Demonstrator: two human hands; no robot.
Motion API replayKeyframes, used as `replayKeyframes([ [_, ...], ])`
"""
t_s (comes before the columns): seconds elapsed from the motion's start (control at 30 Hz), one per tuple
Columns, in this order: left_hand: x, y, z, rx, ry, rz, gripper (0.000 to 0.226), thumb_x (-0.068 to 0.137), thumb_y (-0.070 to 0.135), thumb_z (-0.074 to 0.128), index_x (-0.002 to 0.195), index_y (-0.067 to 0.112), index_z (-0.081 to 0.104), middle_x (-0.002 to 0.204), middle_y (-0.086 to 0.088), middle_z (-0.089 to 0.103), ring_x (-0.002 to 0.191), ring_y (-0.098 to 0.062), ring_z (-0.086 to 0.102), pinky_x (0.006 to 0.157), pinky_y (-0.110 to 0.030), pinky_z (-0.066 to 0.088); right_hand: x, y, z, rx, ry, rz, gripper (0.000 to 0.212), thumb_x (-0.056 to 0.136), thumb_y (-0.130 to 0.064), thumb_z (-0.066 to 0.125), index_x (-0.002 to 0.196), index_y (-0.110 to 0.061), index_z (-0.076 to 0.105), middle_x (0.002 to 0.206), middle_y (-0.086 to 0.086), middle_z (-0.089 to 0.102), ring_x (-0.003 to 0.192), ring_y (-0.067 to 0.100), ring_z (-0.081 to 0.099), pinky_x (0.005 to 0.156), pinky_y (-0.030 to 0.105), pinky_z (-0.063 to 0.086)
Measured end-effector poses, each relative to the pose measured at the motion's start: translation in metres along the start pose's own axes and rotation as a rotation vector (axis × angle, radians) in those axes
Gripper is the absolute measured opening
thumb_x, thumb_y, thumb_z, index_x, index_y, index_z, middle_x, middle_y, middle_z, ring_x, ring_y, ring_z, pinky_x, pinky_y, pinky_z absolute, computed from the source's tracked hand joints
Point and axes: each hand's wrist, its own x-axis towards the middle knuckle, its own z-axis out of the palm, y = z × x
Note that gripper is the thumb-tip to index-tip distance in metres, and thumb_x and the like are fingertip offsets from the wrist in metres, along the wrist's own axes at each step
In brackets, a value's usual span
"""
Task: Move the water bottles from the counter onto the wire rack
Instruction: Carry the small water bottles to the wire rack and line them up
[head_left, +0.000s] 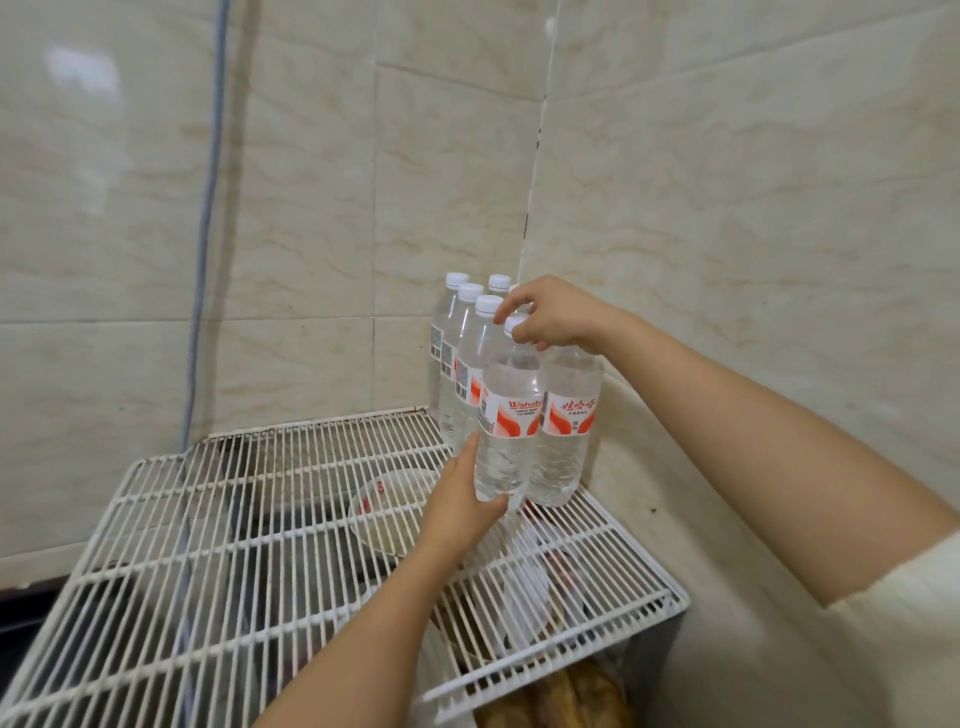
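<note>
Several clear water bottles with white caps and red-and-white labels stand upright in the far right corner of the white wire rack (218, 525). The front bottle (511, 415) is held by both hands. My left hand (460, 501) grips its lower body from the left, thumb curled under the base. My right hand (550, 317) pinches its cap from above. A second bottle (569, 415) stands touching it on the right. The others (462, 364) line up behind, towards the wall corner.
Tiled walls close in the rack at the back and right. A grey cable (205, 249) hangs down the left wall. Under the rack lie a clear plastic tub (387, 506), white dishes (530, 592) and brown bagged food (561, 696).
</note>
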Motion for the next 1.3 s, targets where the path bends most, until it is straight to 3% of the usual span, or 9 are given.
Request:
replayKeyframes([
  [0.17, -0.002, 0.002, -0.001, 0.013, -0.004, 0.021, 0.08, 0.083, 0.018, 0.066, 0.146, 0.031, 0.018, 0.143, -0.001, 0.039, 0.126, -0.023, 0.044, 0.096, -0.046, 0.048, -0.002, 0.01, 0.002, -0.019, 0.021, -0.037, 0.034, 0.084, -0.003, 0.056, 0.114, -0.016, 0.063, 0.137, 0.007, 0.045, 0.107, 0.024, 0.053, 0.079, 0.03, 0.05],
  [0.33, -0.002, 0.002, -0.001, -0.035, -0.009, 0.016, 0.083, 0.078, 0.014, 0.07, 0.142, 0.036, 0.023, 0.136, 0.003, 0.047, 0.116, -0.021, 0.053, 0.093, -0.045, 0.051, -0.006, 0.004, 0.005, -0.1, 0.042, -0.092, 0.022, 0.086, -0.021, 0.061, 0.106, -0.01, 0.063, 0.1, 0.003, 0.047, 0.069, 0.018, 0.052, 0.058, 0.024, 0.044],
  [0.43, -0.001, 0.004, -0.001, -0.105, 0.007, 0.041, 0.082, 0.072, 0.015, 0.077, 0.132, 0.043, 0.028, 0.116, 0.02, 0.051, 0.11, -0.008, 0.054, 0.089, -0.025, 0.05, -0.004, -0.002, 0.011, -0.405, 0.151, -0.056, 0.031, 0.087, -0.034, 0.054, 0.067, -0.011, 0.046, 0.075, 0.001, 0.046, 0.073, 0.024, 0.049, 0.051, 0.028, 0.031],
  [0.53, -0.002, 0.007, 0.001, -0.14, 0.026, 0.063, 0.089, 0.067, 0.017, 0.081, 0.136, 0.036, 0.027, 0.118, 0.023, 0.048, 0.105, 0.005, 0.047, 0.086, -0.008, 0.038, 0.002, -0.006, 0.016, -0.419, 0.269, 0.042, 0.033, 0.083, -0.034, 0.051, 0.059, -0.018, 0.036, 0.063, -0.004, 0.041, 0.071, 0.022, 0.047, 0.048, 0.024, 0.025],
  [0.6, 0.0, 0.005, 0.002, -0.154, 0.058, 0.045, 0.094, 0.065, 0.017, 0.082, 0.141, 0.027, 0.027, 0.13, 0.01, 0.049, 0.114, -0.003, 0.046, 0.094, -0.018, 0.038, 0.003, -0.012, 0.011, -0.444, 0.213, 0.007, 0.026, 0.084, -0.034, 0.05, 0.065, -0.018, 0.045, 0.069, -0.001, 0.049, 0.065, 0.021, 0.05, 0.048, 0.023, 0.029],
  [0.67, 0.001, 0.004, -0.001, -0.182, 0.058, -0.02, 0.091, 0.066, 0.012, 0.081, 0.14, 0.022, 0.028, 0.128, 0.003, 0.052, 0.109, -0.009, 0.049, 0.093, -0.024, 0.04, 0.001, -0.019, 0.001, -0.384, -0.007, -0.061, 0.018, 0.086, -0.028, 0.053, 0.096, -0.014, 0.059, 0.086, 0.002, 0.055, 0.058, 0.015, 0.049, 0.049, 0.023, 0.038],
  [0.77, 0.003, 0.001, -0.007, -0.252, -0.005, -0.096, 0.093, 0.069, 0.001, 0.076, 0.141, 0.022, 0.021, 0.128, -0.002, 0.051, 0.104, -0.015, 0.053, 0.089, -0.028, 0.045, -0.005, -0.019, -0.01, -0.215, -0.28, -0.093, 0.038, 0.085, -0.008, 0.058, 0.122, -0.019, 0.055, 0.105, 0.005, 0.049, 0.061, 0.011, 0.052, 0.056, 0.021, 0.046],
  [1.03, 0.007, -0.002, 0.0, -0.212, 0.099, -0.142, 0.076, 0.082, 0.014, 0.067, 0.144, 0.025, 0.024, 0.144, -0.009, 0.04, 0.127, -0.027, 0.045, 0.101, -0.047, 0.045, 0.001, -0.008, -0.01, -0.192, -0.119, -0.083, 0.037, 0.086, -0.005, 0.06, 0.123, -0.005, 0.054, 0.076, 0.001, 0.053, 0.055, 0.012, 0.055, 0.05, 0.018, 0.048],
  [1.3, 0.008, -0.007, 0.003, -0.098, -0.017, -0.12, 0.076, 0.087, 0.012, 0.06, 0.148, 0.023, 0.015, 0.153, -0.005, 0.027, 0.139, -0.022, 0.03, 0.11, -0.044, 0.036, 0.011, 0.001, -0.007, -0.163, -0.07, -0.002, 0.043, 0.087, -0.005, 0.058, 0.129, -0.005, 0.049, 0.127, 0.016, 0.051, 0.06, 0.013, 0.057, 0.056, 0.02, 0.051],
])
